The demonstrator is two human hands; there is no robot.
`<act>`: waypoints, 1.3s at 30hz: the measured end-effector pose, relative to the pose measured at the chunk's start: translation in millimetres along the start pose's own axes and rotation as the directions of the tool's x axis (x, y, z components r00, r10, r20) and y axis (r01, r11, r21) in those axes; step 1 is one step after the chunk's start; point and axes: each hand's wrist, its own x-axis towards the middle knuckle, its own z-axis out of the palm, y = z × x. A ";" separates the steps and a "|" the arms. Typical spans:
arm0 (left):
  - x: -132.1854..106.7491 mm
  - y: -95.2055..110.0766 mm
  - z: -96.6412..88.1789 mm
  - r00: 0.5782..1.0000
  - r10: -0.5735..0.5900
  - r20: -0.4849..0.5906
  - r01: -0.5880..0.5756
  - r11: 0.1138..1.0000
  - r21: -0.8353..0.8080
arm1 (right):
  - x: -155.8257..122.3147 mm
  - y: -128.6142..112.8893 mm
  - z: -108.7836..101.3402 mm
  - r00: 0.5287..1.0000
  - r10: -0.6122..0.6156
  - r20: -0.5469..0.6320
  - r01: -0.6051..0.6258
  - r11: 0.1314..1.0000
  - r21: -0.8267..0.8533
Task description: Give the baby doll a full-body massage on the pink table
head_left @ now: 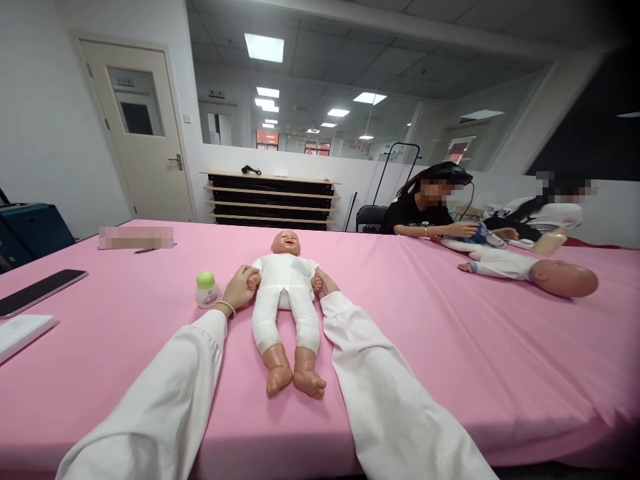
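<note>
Fingers of the left hand [240,287] are grasping one arm of a doll [286,270] lying face up, feet toward the near edge of a pink-covered table [425,320]; the right hand [328,284] is touching the other arm, its partly hidden grip impossible to tell.

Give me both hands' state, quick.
Left hand: on one arm of the doll; grip can't be told.
Right hand: at its other arm, partly hidden; grip unclear.

doll body [286,272]: white | jar lid [205,279]: lime green | tablecloth [410,327]: plain pink | sleeves [167,380]: white | phone screen [43,291]: black
</note>
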 end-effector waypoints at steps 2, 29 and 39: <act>13.0 -4.6 7.3 0.992 -0.096 -0.079 0.092 0.994 -0.051 | 3.0 2.2 -0.1 0.982 -0.164 -0.090 0.154 0.983 -0.103; 107.6 -34.4 72.1 0.795 -0.593 -0.128 0.606 0.790 0.099 | 113.3 18.4 8.4 0.908 -0.378 -0.182 0.069 0.562 -0.824; 108.7 -29.7 70.5 0.796 -0.598 -0.095 0.606 0.787 0.117 | 119.6 19.7 4.8 0.925 -0.358 -0.124 0.068 0.478 -0.876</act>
